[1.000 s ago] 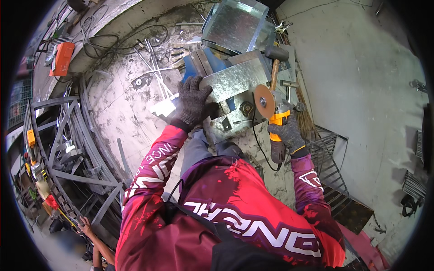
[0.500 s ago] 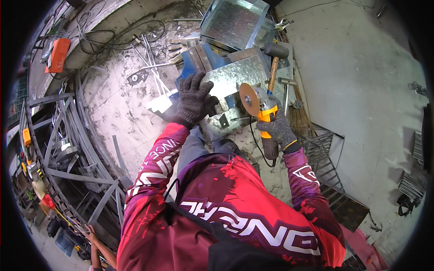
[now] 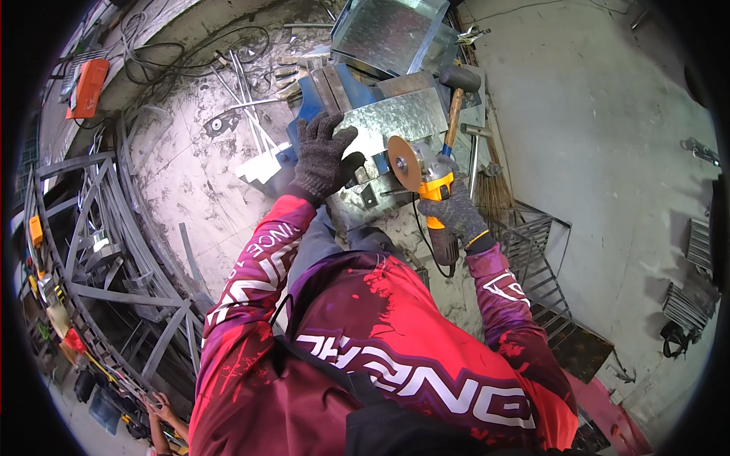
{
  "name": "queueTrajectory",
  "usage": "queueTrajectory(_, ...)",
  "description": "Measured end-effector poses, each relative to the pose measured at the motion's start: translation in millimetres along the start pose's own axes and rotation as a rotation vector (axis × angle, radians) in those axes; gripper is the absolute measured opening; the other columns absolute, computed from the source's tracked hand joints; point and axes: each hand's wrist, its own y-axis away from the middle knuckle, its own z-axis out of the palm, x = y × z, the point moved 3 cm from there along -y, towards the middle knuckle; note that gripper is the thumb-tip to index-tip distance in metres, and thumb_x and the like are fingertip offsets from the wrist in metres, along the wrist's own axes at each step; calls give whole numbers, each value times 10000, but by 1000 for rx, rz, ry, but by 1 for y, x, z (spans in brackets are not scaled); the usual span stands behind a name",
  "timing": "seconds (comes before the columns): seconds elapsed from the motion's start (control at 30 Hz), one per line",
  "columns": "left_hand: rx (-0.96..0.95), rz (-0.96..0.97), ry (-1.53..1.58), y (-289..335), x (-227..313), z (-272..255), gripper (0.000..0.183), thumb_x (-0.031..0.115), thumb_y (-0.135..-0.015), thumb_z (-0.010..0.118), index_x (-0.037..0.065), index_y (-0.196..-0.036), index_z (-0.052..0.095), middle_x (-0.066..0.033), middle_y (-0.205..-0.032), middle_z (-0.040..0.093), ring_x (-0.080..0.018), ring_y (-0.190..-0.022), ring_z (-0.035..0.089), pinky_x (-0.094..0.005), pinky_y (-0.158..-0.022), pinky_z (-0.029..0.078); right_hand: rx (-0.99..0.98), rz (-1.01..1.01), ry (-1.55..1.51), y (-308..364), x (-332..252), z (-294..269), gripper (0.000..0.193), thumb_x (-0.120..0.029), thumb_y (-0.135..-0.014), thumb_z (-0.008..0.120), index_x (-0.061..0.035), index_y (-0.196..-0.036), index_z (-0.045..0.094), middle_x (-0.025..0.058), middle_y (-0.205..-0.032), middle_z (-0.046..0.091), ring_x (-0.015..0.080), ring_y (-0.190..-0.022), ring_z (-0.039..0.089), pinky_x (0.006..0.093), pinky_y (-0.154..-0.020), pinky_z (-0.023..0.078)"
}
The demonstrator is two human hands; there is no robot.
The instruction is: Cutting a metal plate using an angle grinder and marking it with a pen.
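Note:
My left hand point(image 3: 321, 158), in a dark grey knit glove, reaches over the blue bench vise point(image 3: 303, 102) and the near left corner of a shiny sheet-metal piece point(image 3: 403, 118). Its fingers are spread with nothing visible in them; whether the palm touches the metal is hidden. My right hand point(image 3: 458, 211), gloved too, is wrapped round a yellow-and-black angle grinder point(image 3: 435, 187). The grinder's brown disc point(image 3: 404, 163) faces left, near the sheet's front edge. From the tool hangs a black cord point(image 3: 423, 228). Whether the disc spins cannot be told.
A mallet point(image 3: 460, 79) with a wooden handle lies right of the sheet. Behind stands a galvanized metal box point(image 3: 388, 34). Thin metal strips point(image 3: 247, 102) lie at the left. Steel frames point(image 3: 129, 292) fill the left side; a metal rack point(image 3: 536, 251) stands right. Another person's hands point(image 3: 161, 410) show lower left.
The view has shifted slightly, so most things sit a little further left and up. The grinder in my right hand has come slightly left, nearer the sheet. My left hand stays spread.

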Motion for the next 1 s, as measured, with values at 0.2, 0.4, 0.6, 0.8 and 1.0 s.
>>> queueTrajectory(0.2,42,-4,-3,1,3,0,495,285,-680,806,164,-1144,682,-175,-1325,581,-412,-1267,487,-603,-1061,329,2,1,35,-3,9,1,874,23,-695,800,-129,-1441,371,81,-1222,566,219,-1088,598,361,-922,538)
queueTrajectory(0.4,62,-7,-18,1,5,-1,463,230,-697,763,162,-1147,676,-173,-1331,582,-418,-1278,489,-612,-1071,333,-25,29,9,-6,11,4,887,25,-677,808,-127,-1438,380,89,-1225,568,224,-1095,599,368,-927,538)
queueTrajectory(0.6,66,-19,10,0,5,0,458,236,-693,776,170,-1134,673,-162,-1339,569,-427,-1290,475,-653,-1084,305,-26,-22,33,-8,11,7,891,23,-671,817,-131,-1433,382,92,-1228,566,225,-1095,599,367,-934,534)
queueTrajectory(0.8,90,-11,-5,-1,6,-2,394,210,-697,759,147,-1079,686,-170,-1319,592,-421,-1258,506,-595,-1052,359,-19,-21,68,-7,7,8,907,11,-668,833,-126,-1441,377,107,-1250,563,229,-1106,595,371,-940,533)
queueTrajectory(1.0,83,-24,29,-1,5,-1,398,220,-692,774,155,-1074,683,-158,-1329,578,-420,-1287,482,-640,-1083,311,-27,-55,135,-11,13,6,926,2,-666,838,-127,-1452,365,114,-1258,564,240,-1111,595,373,-941,534)
